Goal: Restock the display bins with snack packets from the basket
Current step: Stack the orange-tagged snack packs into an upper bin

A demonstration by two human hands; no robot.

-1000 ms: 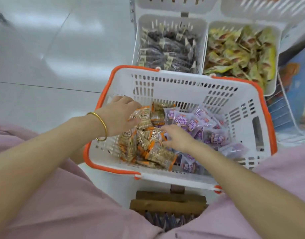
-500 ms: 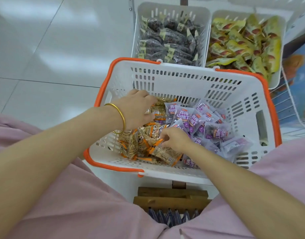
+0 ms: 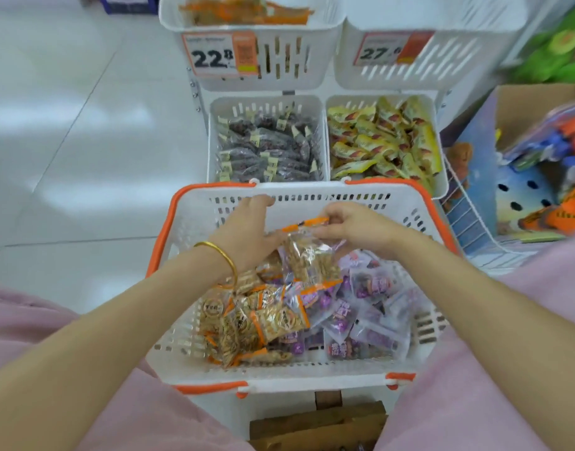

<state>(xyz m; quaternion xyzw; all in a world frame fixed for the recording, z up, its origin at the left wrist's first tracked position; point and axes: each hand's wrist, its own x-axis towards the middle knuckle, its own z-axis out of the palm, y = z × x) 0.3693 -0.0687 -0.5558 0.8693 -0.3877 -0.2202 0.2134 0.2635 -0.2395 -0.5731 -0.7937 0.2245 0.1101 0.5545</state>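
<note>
Right hand [image 3: 354,229] has lifted an orange packet [image 3: 312,262]; basket [image 3: 421,198] holds purple packets [image 3: 370,284].

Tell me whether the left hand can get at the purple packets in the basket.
Probably yes. The purple packets lie uncovered on the right side of the open basket. Only the orange-edged packet, pinched by the right hand, hangs between them and the left hand, which could go round it.
</note>
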